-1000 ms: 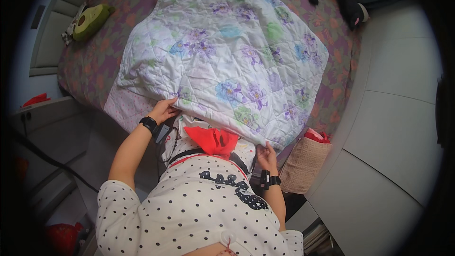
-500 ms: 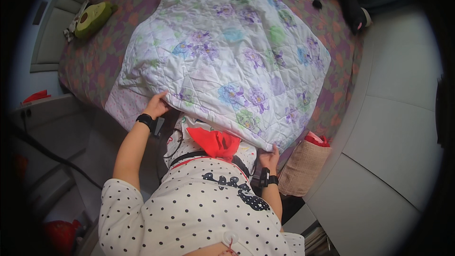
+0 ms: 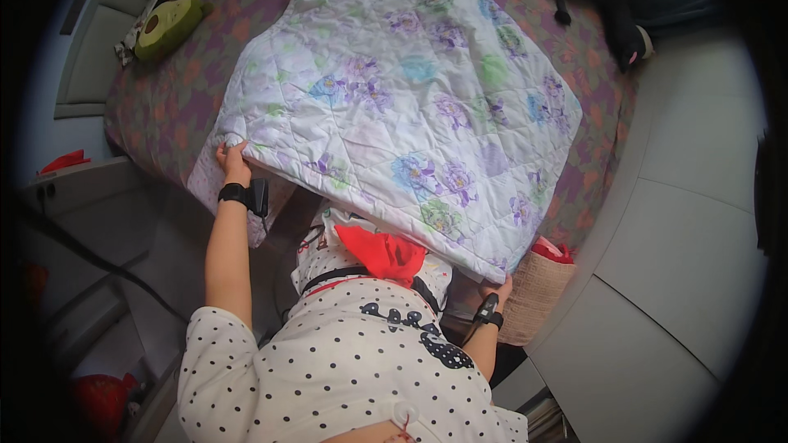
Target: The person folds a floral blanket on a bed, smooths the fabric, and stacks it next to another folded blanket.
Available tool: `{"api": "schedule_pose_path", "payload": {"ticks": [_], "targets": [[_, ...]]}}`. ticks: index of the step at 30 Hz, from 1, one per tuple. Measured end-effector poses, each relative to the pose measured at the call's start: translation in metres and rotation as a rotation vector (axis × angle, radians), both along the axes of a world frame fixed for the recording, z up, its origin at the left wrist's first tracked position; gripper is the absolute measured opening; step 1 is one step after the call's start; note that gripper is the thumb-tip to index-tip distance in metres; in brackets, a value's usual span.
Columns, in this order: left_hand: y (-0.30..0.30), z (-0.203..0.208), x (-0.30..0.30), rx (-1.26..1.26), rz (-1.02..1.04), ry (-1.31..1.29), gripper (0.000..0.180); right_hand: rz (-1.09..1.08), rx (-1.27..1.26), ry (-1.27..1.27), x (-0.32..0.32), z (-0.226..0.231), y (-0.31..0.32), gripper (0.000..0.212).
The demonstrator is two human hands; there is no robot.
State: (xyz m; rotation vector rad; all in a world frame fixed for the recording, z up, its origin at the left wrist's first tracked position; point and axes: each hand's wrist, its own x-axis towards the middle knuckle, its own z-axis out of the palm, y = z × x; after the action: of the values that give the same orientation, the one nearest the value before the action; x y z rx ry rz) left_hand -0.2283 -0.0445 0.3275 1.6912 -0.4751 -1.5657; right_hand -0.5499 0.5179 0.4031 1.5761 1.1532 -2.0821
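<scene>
Quilted floral blanket [image 3: 410, 107] edge gripped betw left hand [image 3: 232, 162] & right hand [image 3: 498, 289]

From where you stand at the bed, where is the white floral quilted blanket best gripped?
Probably by the two corners of its near edge, coming in from the bedside. The white floral quilted blanket lies flat on the patterned bed, that edge overhanging. The left hand and the right hand already pinch those corners.

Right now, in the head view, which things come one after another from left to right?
Green avocado-shaped toy → left hand on the quilt's corner → floral quilt → right hand → woven basket
</scene>
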Motion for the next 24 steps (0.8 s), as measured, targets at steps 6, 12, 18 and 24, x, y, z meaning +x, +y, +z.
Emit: {"api": "schedule_pose_path", "payload": {"ticks": [6, 12, 18, 24], "targets": [[0.017, -0.038, 0.01, 0.285, -0.061, -0.28, 0.042, 0.287, 0.031, -0.101, 0.022, -0.032, 0.024, 0.015], [0.036, -0.034, -0.007, 0.424, -0.005, -0.042, 0.043, 0.214, -0.029, -0.119, 0.029, -0.058, 0.023, 0.024], [0.059, -0.022, -0.031, 0.413, -0.372, -0.067, 0.032, 0.052, -0.07, 0.073, 0.028, -0.061, 0.011, 0.036], [0.037, -0.032, -0.023, 0.571, -0.306, 0.046, 0.036, -0.319, -0.093, 0.15, 0.018, -0.051, 0.021, 0.038]]}}
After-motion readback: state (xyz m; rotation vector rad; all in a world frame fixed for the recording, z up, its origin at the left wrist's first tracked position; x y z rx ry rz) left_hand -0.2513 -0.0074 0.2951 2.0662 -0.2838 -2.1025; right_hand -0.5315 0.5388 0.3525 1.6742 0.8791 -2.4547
